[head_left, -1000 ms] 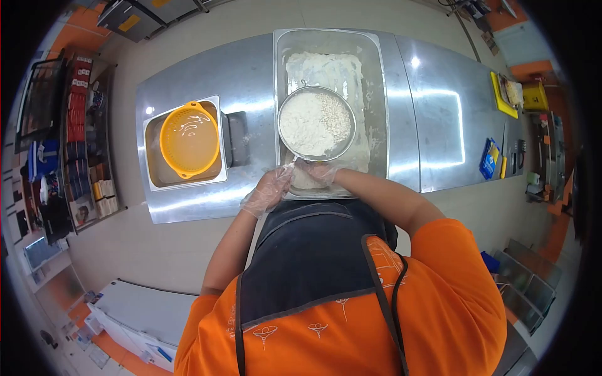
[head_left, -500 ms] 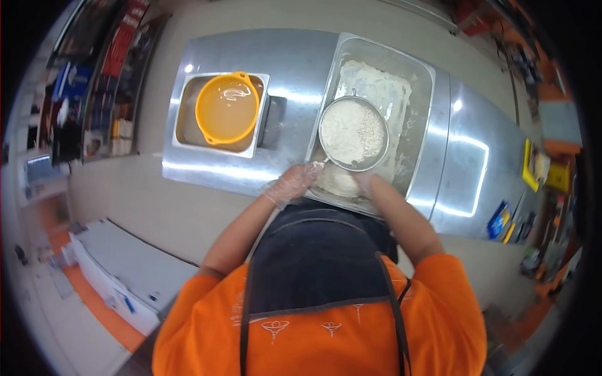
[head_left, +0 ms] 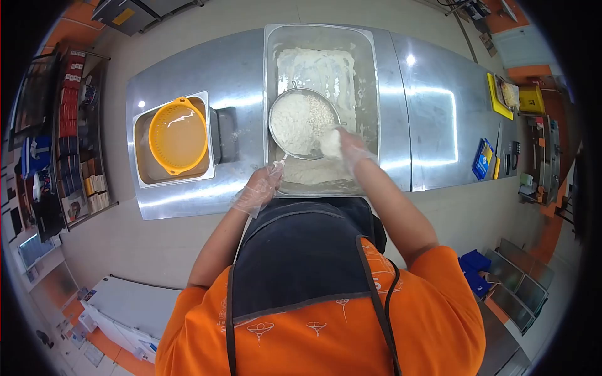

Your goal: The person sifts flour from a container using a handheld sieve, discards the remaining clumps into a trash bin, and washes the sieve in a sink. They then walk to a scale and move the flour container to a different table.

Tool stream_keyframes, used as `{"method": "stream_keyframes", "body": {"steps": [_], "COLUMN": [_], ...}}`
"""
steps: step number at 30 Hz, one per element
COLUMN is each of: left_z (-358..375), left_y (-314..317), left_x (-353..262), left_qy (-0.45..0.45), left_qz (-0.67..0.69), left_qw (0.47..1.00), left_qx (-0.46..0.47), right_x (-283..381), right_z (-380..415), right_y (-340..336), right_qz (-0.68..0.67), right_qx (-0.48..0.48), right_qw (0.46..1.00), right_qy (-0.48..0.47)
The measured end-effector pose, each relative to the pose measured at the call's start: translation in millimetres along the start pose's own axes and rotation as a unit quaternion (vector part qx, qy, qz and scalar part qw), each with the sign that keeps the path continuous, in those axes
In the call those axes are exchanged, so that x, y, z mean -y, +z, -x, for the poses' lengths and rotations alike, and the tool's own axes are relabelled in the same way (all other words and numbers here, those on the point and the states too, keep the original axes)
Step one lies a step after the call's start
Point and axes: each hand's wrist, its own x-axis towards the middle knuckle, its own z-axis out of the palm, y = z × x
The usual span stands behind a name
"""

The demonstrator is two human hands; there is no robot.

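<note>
My left hand [head_left: 264, 182], in a clear plastic glove, is closed around the handle of a round metal sieve [head_left: 270, 120]. White flour [head_left: 291, 116] lies in the sieve, with coarser crumbs on its right side. The sieve is over a deep steel pan [head_left: 374, 100], whose bottom bears more flour [head_left: 313, 66]. At the sieve's lower right rim is my right hand [head_left: 352, 148], also gloved and somewhat blurred. Its fingers are closed around a white clump of flour [head_left: 330, 144].
Left on the steel table [head_left: 241, 69] is a yellow colander [head_left: 178, 172] with cloudy liquid, set in a smaller steel pan [head_left: 211, 147]. Toward the right end lie a yellow tray [head_left: 498, 100], a blue packet [head_left: 483, 159] and a yellow-handled tool [head_left: 496, 168].
My right hand has come up from the near end of the pan to the sieve's right edge, now with flour in it. My left hand still holds the sieve. The whole view has shifted.
</note>
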Motion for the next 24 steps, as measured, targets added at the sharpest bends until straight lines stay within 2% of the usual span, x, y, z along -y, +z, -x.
{"method": "stream_keyframes", "body": {"steps": [1,2,3,4,6,7,9,10,12,13,15,17,19,21,22,24], "left_z": [0.0,0.7,1.8,2.7,3.2,4.1,0.8,-4.2,-6.5,-7.3,-7.7,-1.6,-3.1,-3.2,-2.5,1.7], "left_y": [-1.0,-2.7,-3.3,-2.3,-1.7,-1.6,-3.7,-2.7,0.6,-0.8,-1.1,-5.2,-2.0,-1.2,-1.9,-3.0], "left_x": [-3.7,-4.6,-4.5,-5.0,-5.9,-5.0,4.4,15.0,25.9,28.4,27.1,22.6,28.9,28.0,25.1,19.3], "left_qy": [-0.028,-0.057,-0.057,-0.034,-0.009,0.002,0.012,0.015,0.018,0.021,0.026,0.042,0.051,0.059,0.07,0.08], "left_qz": [-0.004,-0.009,-0.014,-0.026,-0.042,-0.039,-0.031,0.014,0.069,0.063,0.062,0.069,0.08,0.085,0.078,0.066], "left_qw": [1.0,0.998,0.998,0.999,0.999,0.999,0.999,1.0,0.997,0.998,0.998,0.996,0.995,0.994,0.994,0.994], "left_qx": [0.008,0.014,0.016,0.01,0.005,0.002,0.003,0.009,0.016,0.018,0.015,0.036,0.025,0.016,0.019,0.021], "right_x": [-17.9,-49.1,-50.6,-51.5,-10.5,-16.7,-34.5,-35.3,-28.0,-32.0,-52.4,-143.5,-133.1,-123.4,-116.1,-113.0], "right_z": [-18.4,-52.7,-51.7,-49.9,16.3,17.1,12.5,8.1,-4.7,-6.4,-23.5,-136.0,-102.5,-81.8,-70.9,-68.8], "right_y": [14.0,31.0,37.9,44.9,45.3,42.1,18.1,4.1,-19.9,-18.9,-8.5,6.8,53.2,100.5,120.6,148.6], "right_qz": [-0.002,0.117,0.173,0.227,0.439,0.438,0.349,0.355,0.495,0.501,0.619,0.61,0.591,0.588,0.583,0.54], "right_qx": [-0.001,-0.039,-0.055,-0.08,0.019,0.016,-0.154,-0.154,-0.112,-0.113,-0.073,-0.047,-0.007,0.028,0.031,0.066], "right_qw": [1.0,0.978,0.952,0.914,0.792,0.793,0.857,0.856,0.859,0.855,0.758,0.758,0.721,0.752,0.755,0.793], "right_qy": [0.002,-0.166,-0.248,-0.327,-0.423,-0.422,-0.347,-0.343,-0.075,-0.074,-0.191,-0.225,-0.362,-0.296,-0.299,-0.275]}}
